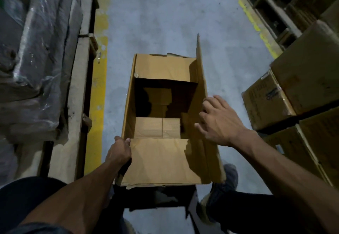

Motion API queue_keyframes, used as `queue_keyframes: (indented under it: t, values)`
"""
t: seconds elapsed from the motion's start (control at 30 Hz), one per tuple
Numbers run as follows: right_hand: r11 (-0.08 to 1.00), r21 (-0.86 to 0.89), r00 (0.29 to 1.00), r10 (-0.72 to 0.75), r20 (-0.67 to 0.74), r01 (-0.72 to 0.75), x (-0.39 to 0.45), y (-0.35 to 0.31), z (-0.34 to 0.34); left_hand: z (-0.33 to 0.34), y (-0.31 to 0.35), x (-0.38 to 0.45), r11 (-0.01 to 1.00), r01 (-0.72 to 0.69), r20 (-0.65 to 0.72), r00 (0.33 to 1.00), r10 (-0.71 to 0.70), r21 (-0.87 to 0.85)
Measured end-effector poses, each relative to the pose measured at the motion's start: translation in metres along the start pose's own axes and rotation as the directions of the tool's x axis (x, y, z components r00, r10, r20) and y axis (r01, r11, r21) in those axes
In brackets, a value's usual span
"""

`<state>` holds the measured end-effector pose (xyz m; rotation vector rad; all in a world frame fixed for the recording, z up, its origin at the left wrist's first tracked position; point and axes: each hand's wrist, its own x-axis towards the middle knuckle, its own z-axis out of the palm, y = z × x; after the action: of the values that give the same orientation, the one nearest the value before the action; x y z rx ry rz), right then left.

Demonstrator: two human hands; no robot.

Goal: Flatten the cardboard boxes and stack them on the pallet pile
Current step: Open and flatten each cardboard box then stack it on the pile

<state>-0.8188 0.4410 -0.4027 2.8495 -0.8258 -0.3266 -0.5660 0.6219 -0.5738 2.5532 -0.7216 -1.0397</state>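
**Open box held in the aisle**

Right now a brown cardboard box stands open in the middle of the aisle, over the grey floor, just in front of the person's legs. Its near flap is folded inward and lies fairly flat, the far flap is folded in too, and the long right flap stands up. Deep inside, the bottom flaps are partly in shadow.

The left hand grips the box at its near left corner, thumb on top of the near flap and fingers curled down the outside wall. The right hand is at the upright right flap, fingers spread and loosely bent, fingertips touching or almost touching the cardboard; I cannot tell whether it grasps the edge.

To the left, a wooden pallet carries a load wrapped in plastic film. A yellow floor line runs beside it. To the right, closed cartons are stacked near the box, well apart from it. A shoe shows under the near right corner.
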Motion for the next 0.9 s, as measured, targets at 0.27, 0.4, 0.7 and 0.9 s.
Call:
queue_keyframes:
  t: [0.27, 0.4, 0.7, 0.9]
  values:
    - [0.876, 0.073, 0.826, 0.418, 0.378, -0.477, -0.036, 0.03, 0.05, 0.003, -0.002, 0.001, 0.999, 0.029, -0.012, 1.0, -0.028, 0.034]
    - [0.627, 0.335, 0.667, 0.419, 0.616, -0.703, -0.031, 0.01, 0.092, 0.005, -0.006, 0.003, 0.999, 0.004, -0.037, 0.999, -0.003, 0.035]
    - [0.294, 0.439, 0.526, 0.552, 0.647, -0.849, -0.018, -0.046, 0.134, 0.007, -0.008, 0.001, 0.997, -0.05, -0.072, 0.996, 0.054, 0.06]
    - [0.196, 0.532, 0.523, 0.626, 0.579, -0.824, -0.006, -0.049, 0.135, 0.003, 0.004, -0.001, 0.998, -0.054, -0.154, 0.986, 0.06, 0.045]
